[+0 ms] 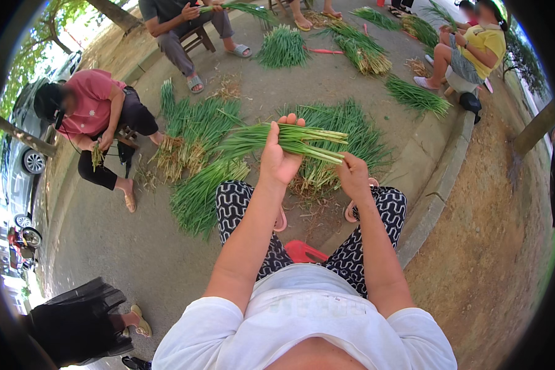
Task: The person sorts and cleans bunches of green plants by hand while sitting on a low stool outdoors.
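Observation:
A bunch of long green leafy stalks, like garlic chives (254,138), lies across the palm of my left hand (282,155), its pale cut ends pointing right. The left fingers are up and partly curled around the stalks. My right hand (354,173) has its fingers closed at the pale end of the lower stalks. Beyond and below my hands is a large pile of the same greens (351,134), with brownish root ends toward my feet. To the left, a neater pile of greens (194,199) rests on the pavement beside an untrimmed heap with dry, straw-coloured ends (180,152).
A person in a pink shirt (92,101) handles stalks at the left. Another sits at the top with greens, and one in yellow (488,46) sits upper right. More bundles (284,46) lie ahead. A stone kerb (425,217) curves along my right; a person in a black skirt (78,323) stands lower left.

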`<state>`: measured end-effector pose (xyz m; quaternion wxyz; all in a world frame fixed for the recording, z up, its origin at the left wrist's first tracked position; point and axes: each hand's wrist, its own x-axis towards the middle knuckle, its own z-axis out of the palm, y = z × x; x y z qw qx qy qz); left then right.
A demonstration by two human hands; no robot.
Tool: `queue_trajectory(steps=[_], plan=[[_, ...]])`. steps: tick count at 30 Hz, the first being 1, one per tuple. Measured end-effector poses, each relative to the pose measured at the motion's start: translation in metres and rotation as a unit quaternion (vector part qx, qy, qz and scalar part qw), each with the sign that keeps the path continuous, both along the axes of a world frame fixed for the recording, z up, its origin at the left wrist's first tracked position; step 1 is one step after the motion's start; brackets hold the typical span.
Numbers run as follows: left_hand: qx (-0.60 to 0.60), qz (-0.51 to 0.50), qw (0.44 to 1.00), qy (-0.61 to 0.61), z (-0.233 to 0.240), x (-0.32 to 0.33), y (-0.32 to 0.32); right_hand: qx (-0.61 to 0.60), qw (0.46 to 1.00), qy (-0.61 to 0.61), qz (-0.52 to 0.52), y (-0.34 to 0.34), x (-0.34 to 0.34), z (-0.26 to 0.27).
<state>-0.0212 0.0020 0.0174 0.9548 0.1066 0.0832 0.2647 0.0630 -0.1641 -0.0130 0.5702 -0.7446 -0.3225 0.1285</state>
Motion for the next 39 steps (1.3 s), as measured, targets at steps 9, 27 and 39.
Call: queue_trajectory(steps=[9, 27, 39], plan=[[-0.019, 0.056, 0.998, 0.023, 0.001, -0.011, 0.022, 0.067, 0.976, 0.034, -0.206, -0.052, 0.063, -0.031], [0.043, -0.06, 0.996, 0.058, -0.008, -0.01, 0.012, -0.113, 0.988, 0.107, 0.01, -0.027, 0.044, 0.018], [0.134, -0.193, 0.964, 0.123, -0.012, -0.003, -0.01, -0.28, 0.87, 0.242, 0.327, -0.016, 0.025, 0.026]])
